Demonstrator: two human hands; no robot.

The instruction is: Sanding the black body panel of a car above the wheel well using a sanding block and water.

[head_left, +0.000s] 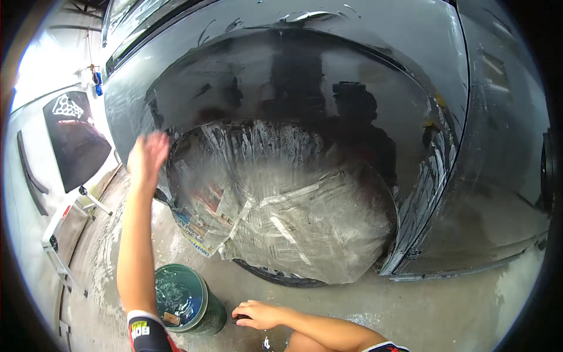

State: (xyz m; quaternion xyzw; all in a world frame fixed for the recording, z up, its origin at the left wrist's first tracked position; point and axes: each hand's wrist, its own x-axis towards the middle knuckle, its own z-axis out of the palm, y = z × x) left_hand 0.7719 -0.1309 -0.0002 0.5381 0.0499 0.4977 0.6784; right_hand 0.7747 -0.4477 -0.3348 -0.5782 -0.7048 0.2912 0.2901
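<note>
We see the left hand (149,157), blurred, fingers extended, at the arch edge of a wet, glossy dark car panel (258,88) | right hand (263,315), half-curled, beside a round, dark green bucket (214,312) | we cannot tell if either grips anything

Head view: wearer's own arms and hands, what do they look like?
Left hand and right hand: no gloves or watch visible. Left sleeve: black, white hem, red trim, yellow-green patch, white lettering. Right sleeve: dark, white hem, red marking; mostly cut off.
</note>
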